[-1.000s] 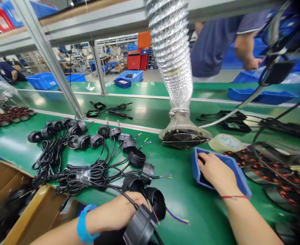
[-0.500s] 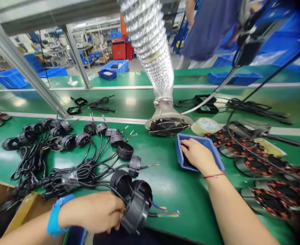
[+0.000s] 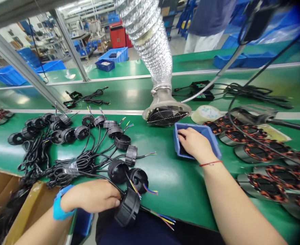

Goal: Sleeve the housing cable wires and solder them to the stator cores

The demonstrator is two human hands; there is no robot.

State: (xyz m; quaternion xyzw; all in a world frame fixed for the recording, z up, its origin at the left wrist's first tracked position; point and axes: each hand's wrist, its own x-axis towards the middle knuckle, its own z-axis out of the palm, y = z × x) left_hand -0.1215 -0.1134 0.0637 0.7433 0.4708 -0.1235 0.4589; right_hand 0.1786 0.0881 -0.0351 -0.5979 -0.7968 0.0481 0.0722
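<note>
At the far left, below the left hand's wrist, stands a cardboard box [image 3: 33,207] with dark parts inside. Just beyond the left hand [image 3: 95,196] lies a bundle of black cables [image 3: 72,167], bound with clear wrap; one cable slants from it past the knuckles, down and to the right, into the black cap [image 3: 127,207]. That cap sits at the left hand's fingertips, on their right side, and is gripped there, its short round body tilted; the thumb and fingers are partly hidden, so the exact hold cannot be told. Coloured wires [image 3: 166,219] spread to the right of it, and more black caps [image 3: 139,180] lie just beyond. The left hand is clearly the nearer one to the gripped cap; the right hand [image 3: 193,143] is well apart, farther out and to the right, with the green tabletop [image 3: 162,170] between them. The right hand reaches down into a blue bin [image 3: 212,136], whose walls stand around its fingers; the fingertips are out of sight, so whether they grasp anything cannot be told. Beyond the right hand, slightly to its left, hangs a fan [image 3: 165,116]; to its right lie the copper-wound rings [image 3: 262,187], several along the forearm.
</note>
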